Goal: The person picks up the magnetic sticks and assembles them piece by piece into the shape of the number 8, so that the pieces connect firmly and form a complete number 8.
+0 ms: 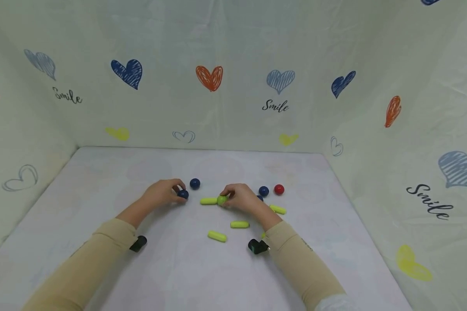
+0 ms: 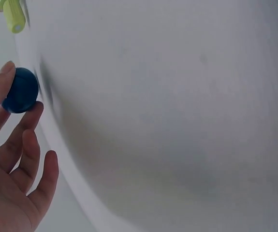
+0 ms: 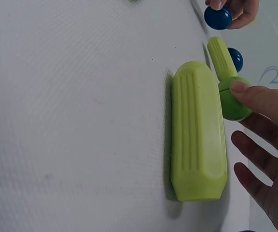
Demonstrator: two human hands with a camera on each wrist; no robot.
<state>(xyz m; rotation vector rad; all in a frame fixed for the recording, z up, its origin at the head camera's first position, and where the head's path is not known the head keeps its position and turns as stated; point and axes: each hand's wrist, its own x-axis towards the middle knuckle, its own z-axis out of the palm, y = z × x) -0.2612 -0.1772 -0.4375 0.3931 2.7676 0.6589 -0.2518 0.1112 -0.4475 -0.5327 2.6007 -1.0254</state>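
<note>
Thumb and fingers of my left hand (image 1: pixel 163 192) pinch a dark blue ball (image 1: pixel 183 194) low over the table. The left wrist view shows this blue ball (image 2: pixel 23 92) between thumb and fingertips, the other fingers spread loosely. My right hand (image 1: pixel 242 197) pinches a green ball (image 1: pixel 221 200) between thumb and finger. That green ball (image 3: pixel 233 104) meets the near end of a yellow-green ribbed stick (image 3: pixel 221 57) in the right wrist view. The stick (image 1: pixel 208 201) points from the green ball toward my left hand.
Another blue ball (image 1: pixel 195 184) lies just beyond my left hand. Past my right hand are a blue ball (image 1: pixel 263 191), a partly hidden one, and a red ball (image 1: pixel 279 189). More sticks lie nearer me, including one (image 1: pixel 239 224) and another (image 1: pixel 217 236). A heart-printed sheet (image 1: pixel 241 125) walls the back.
</note>
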